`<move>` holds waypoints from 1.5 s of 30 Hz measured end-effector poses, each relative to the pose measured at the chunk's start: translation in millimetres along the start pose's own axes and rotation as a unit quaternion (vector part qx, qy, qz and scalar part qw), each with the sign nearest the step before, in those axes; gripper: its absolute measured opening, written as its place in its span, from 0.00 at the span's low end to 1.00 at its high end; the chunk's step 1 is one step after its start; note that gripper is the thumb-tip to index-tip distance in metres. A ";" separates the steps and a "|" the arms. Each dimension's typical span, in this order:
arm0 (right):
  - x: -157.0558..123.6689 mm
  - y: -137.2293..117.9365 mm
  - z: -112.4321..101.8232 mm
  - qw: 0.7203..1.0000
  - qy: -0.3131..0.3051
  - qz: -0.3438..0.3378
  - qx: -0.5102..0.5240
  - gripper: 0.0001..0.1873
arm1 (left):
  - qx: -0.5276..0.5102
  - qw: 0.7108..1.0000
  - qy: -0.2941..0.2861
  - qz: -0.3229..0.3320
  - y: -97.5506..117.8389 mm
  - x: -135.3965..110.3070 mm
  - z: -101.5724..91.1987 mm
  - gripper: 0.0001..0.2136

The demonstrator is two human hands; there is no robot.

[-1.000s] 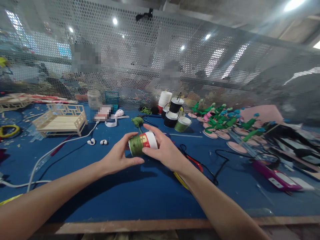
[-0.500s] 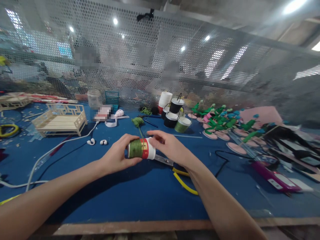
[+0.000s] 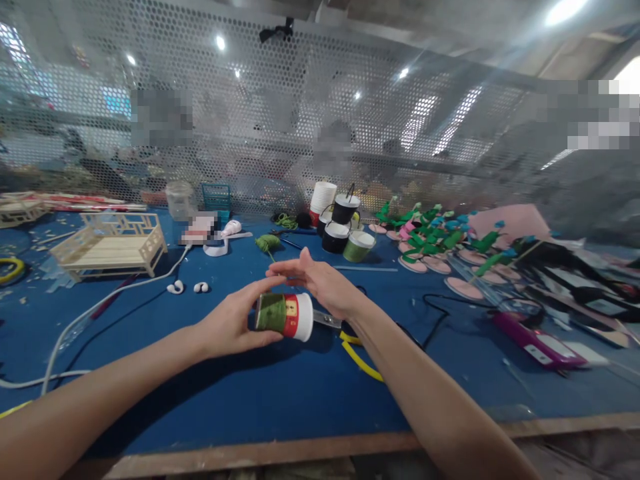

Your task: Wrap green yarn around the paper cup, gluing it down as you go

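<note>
My left hand [image 3: 233,325] grips a paper cup [image 3: 285,315] lying on its side above the blue table; the cup is wound with green string over most of its body, with a red band and white rim at the right. My right hand [image 3: 320,281] hovers just behind the cup, fingers pinched together, apparently on the thin green string, which is too fine to make out. A ball of green string [image 3: 268,243] lies on the table beyond the hands.
Yellow-handled scissors [image 3: 350,340] lie under my right wrist. Stacked cups [image 3: 343,230] stand behind, green and pink paper flowers [image 3: 435,243] to the right, a wooden model bed [image 3: 107,247] at left, white cables [image 3: 100,307], earbuds [image 3: 187,287], a purple tool [image 3: 537,343]. Mesh wall behind.
My right hand came off the cup's rim and rose behind it. The cup sank a little lower in my left hand.
</note>
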State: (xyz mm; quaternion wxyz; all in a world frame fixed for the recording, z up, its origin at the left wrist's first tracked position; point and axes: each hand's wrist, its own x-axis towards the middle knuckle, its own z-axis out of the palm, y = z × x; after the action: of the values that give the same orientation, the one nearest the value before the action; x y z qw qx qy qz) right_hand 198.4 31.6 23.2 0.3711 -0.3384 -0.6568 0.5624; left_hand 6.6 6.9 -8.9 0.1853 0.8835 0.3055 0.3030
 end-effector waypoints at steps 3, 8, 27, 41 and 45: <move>3.9 -2.2 1.2 0.999 -0.040 0.005 0.020 0.33 | 0.033 0.999 -0.010 0.014 -0.3 -0.4 0.4 0.26; 7.3 -6.5 2.2 0.997 -0.073 -0.020 0.022 0.33 | 0.028 0.999 -0.016 -0.003 2.5 1.4 -2.8 0.21; 12.5 4.2 -78.3 0.848 0.273 0.131 -0.435 0.13 | 0.067 0.996 0.045 -0.044 -1.0 0.0 -3.1 0.21; 7.6 45.1 -63.1 0.804 0.178 0.219 -0.523 0.12 | 0.097 0.992 0.039 -0.065 -0.8 0.9 -8.4 0.22; 7.3 44.2 -62.1 0.823 0.192 0.212 -0.490 0.15 | 0.114 0.992 0.029 -0.043 -2.1 0.4 -8.9 0.22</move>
State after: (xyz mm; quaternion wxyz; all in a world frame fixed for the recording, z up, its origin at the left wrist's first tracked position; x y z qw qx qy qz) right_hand 249.9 74.3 -14.0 0.1464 -0.7075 -0.6738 0.1548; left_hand 0.1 10.0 -3.2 0.0873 0.8757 0.3810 0.2835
